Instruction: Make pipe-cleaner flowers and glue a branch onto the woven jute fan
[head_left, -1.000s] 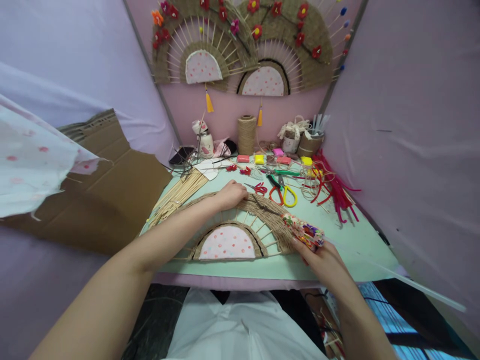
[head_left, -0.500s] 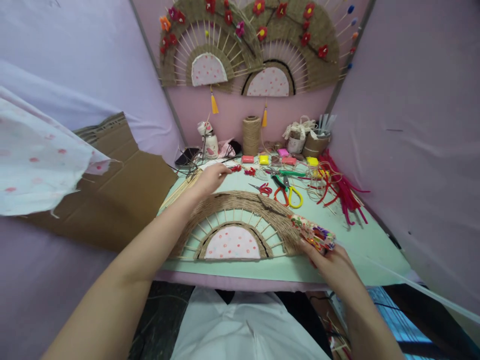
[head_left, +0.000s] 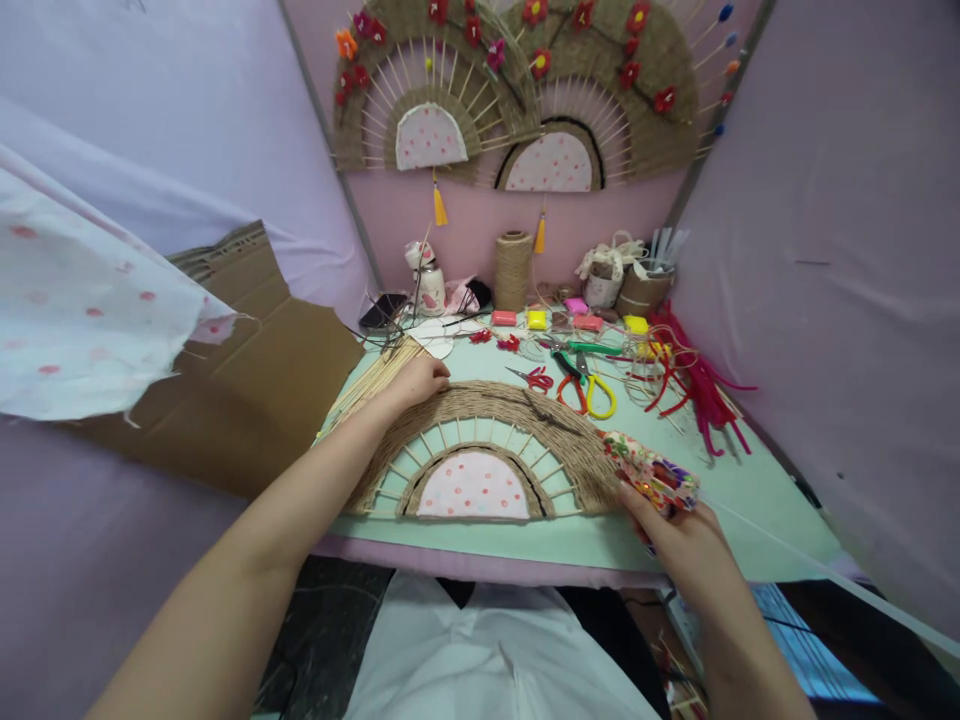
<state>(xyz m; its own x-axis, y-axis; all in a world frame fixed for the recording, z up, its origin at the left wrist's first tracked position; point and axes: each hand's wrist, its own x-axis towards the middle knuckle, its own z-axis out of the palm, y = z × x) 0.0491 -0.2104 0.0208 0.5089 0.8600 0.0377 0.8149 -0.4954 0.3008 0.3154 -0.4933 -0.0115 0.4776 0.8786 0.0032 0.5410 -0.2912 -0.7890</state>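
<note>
A half-round fan of woven twine and thin sticks (head_left: pixel 495 400) lies on the table in front of me, with a dotted cloth centre (head_left: pixel 472 487) and a dark twig (head_left: pixel 551 415) across its band. My left hand (head_left: pixel 420 382) is at the fan's upper left edge, its fingers curled together; what they hold, if anything, is hidden. In my right hand (head_left: pixel 679 530) is a flower-patterned glue gun (head_left: pixel 649 472), its nozzle pointing left over the fan's right end. Two small red flowers (head_left: pixel 480 337) lie beyond the fan.
Behind the fan are red-handled scissors (head_left: pixel 538 378), pliers (head_left: pixel 600 395), a twine spool (head_left: pixel 513 270) and clay packets (head_left: pixel 537 320). Red pipe cleaners (head_left: pixel 709 385) lie at right, thin sticks (head_left: pixel 375 380) at left. Cardboard (head_left: pixel 262 400) stands left; finished fans (head_left: pixel 427 100) hang on the wall.
My left hand has drawn back from the red flowers, down and left to the fan's upper edge. The glue gun stays in my right hand near the fan's right end; the view has shifted slightly.
</note>
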